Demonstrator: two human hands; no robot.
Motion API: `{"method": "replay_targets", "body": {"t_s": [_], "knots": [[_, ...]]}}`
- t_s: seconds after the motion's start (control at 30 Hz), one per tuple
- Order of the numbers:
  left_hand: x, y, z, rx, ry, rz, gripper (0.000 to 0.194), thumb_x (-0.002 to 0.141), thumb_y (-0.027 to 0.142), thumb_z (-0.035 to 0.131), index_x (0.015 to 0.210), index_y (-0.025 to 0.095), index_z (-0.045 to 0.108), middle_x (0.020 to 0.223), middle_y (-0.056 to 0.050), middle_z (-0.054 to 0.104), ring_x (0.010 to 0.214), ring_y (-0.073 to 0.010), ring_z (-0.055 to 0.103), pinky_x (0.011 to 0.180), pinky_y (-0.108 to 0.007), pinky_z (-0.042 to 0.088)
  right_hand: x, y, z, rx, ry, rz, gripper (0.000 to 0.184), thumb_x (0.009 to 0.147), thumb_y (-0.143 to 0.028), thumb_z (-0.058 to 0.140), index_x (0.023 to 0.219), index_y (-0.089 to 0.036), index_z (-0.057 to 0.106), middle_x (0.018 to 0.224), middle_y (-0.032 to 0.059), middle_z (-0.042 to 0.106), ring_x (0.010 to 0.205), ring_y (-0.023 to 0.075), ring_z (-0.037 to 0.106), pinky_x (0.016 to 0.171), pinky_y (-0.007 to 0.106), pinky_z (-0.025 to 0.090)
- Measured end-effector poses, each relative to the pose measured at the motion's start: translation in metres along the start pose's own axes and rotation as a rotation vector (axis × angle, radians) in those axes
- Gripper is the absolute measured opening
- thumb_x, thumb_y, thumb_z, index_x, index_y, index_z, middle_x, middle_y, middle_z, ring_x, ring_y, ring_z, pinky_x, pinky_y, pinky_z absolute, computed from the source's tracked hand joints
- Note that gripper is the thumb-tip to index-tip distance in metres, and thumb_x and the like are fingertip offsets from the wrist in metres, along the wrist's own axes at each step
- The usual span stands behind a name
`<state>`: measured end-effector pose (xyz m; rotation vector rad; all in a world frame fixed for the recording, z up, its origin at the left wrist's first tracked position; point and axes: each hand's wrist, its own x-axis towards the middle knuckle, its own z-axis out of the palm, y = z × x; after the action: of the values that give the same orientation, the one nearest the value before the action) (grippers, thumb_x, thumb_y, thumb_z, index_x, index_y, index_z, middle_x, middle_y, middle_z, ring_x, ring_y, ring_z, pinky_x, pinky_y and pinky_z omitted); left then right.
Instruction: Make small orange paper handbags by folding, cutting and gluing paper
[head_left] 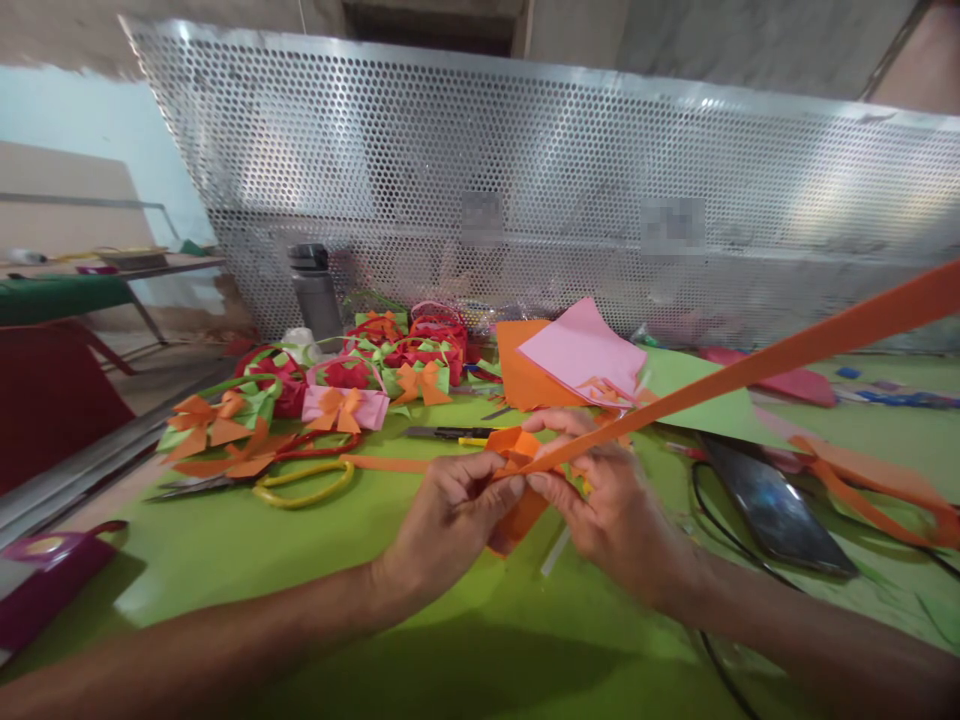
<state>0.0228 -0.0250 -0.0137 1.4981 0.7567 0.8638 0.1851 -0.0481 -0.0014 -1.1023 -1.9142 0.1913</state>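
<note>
My left hand (450, 515) and my right hand (600, 495) meet over the green table (225, 560), both pinched on a folded orange paper piece (516, 470). From between the fingertips a long orange paper strip (787, 355) runs up and to the right, out of the picture. Both hands' fingers are closed on the orange paper. A second orange strip (390, 464) lies flat on the table just left of my left hand.
Several paper baskets with orange bows (345, 385) crowd the back left. Yellow-handled scissors (300, 485) lie near them. Orange and pink sheets (577, 355) are stacked behind. A phone (772, 505) with a cable lies right. A perforated metal screen (525, 180) stands at the back.
</note>
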Motion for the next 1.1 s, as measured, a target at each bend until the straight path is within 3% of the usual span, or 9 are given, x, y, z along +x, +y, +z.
{"method": "replay_targets", "body": {"t_s": [0.17, 0.27, 0.37, 0.53, 0.77, 0.93, 1.1], "knots": [[0.004, 0.013, -0.004, 0.152, -0.079, -0.013, 0.028, 0.08, 0.039, 0.05, 0.075, 0.013, 0.059, 0.058, 0.002, 0.047, 0.048, -0.0101, 0.045, 0.044, -0.021, 0.043, 0.002, 0.003, -0.002, -0.048, 0.034, -0.059, 0.013, 0.083, -0.016, 0.05, 0.096, -0.019, 0.052, 0.106, 0.0085, 0.057, 0.098, 0.0217, 0.055, 0.084, 0.038, 0.047], [0.006, 0.022, -0.008, 0.358, -0.138, 0.073, 0.025, 0.081, 0.031, 0.046, 0.072, 0.012, 0.061, 0.058, 0.003, 0.041, 0.051, -0.0082, 0.036, 0.046, -0.018, 0.033, 0.004, 0.006, -0.002, -0.067, 0.056, -0.085, 0.013, 0.082, -0.014, 0.051, 0.094, -0.019, 0.052, 0.104, 0.0083, 0.057, 0.098, 0.0226, 0.056, 0.084, 0.04, 0.048], [0.007, 0.024, -0.011, 0.466, -0.114, 0.135, 0.026, 0.082, 0.027, 0.045, 0.069, 0.011, 0.061, 0.057, 0.004, 0.036, 0.054, -0.0081, 0.029, 0.048, -0.02, 0.025, 0.004, 0.007, -0.002, -0.042, 0.061, -0.06, 0.016, 0.082, -0.015, 0.052, 0.098, -0.019, 0.052, 0.103, 0.0081, 0.057, 0.095, 0.0217, 0.057, 0.081, 0.039, 0.05], [0.006, 0.019, -0.009, 0.357, -0.094, 0.112, 0.029, 0.084, 0.032, 0.043, 0.066, 0.012, 0.055, 0.057, 0.004, 0.03, 0.052, -0.0079, 0.023, 0.046, -0.022, 0.018, 0.005, 0.006, -0.001, -0.069, 0.114, -0.18, 0.007, 0.084, -0.015, 0.052, 0.086, -0.02, 0.054, 0.105, 0.0074, 0.058, 0.1, 0.0214, 0.056, 0.085, 0.041, 0.046], [0.004, 0.013, -0.005, 0.184, -0.045, 0.09, 0.031, 0.083, 0.035, 0.047, 0.059, 0.016, 0.043, 0.055, 0.005, 0.031, 0.051, -0.0072, 0.023, 0.045, -0.021, 0.019, 0.006, 0.01, -0.005, -0.211, 0.136, -0.38, 0.013, 0.082, -0.008, 0.053, 0.089, -0.019, 0.058, 0.108, 0.0094, 0.057, 0.105, 0.0221, 0.053, 0.088, 0.044, 0.042], [0.006, 0.008, -0.001, 0.064, -0.014, 0.088, 0.032, 0.08, 0.036, 0.052, 0.057, 0.015, 0.046, 0.054, 0.004, 0.033, 0.05, -0.0073, 0.025, 0.045, -0.021, 0.02, 0.005, 0.017, -0.008, -0.345, 0.114, -0.513, 0.021, 0.081, -0.004, 0.049, 0.093, -0.018, 0.059, 0.112, 0.0095, 0.059, 0.111, 0.025, 0.05, 0.09, 0.048, 0.039], [0.005, 0.002, 0.0, -0.054, -0.006, 0.09, 0.031, 0.077, 0.039, 0.059, 0.058, 0.015, 0.059, 0.054, 0.002, 0.044, 0.052, -0.0104, 0.04, 0.05, -0.022, 0.03, 0.001, 0.016, -0.006, -0.402, 0.132, -0.542, 0.021, 0.081, -0.004, 0.046, 0.091, -0.016, 0.061, 0.111, 0.0101, 0.062, 0.111, 0.0279, 0.049, 0.092, 0.052, 0.035]]}}
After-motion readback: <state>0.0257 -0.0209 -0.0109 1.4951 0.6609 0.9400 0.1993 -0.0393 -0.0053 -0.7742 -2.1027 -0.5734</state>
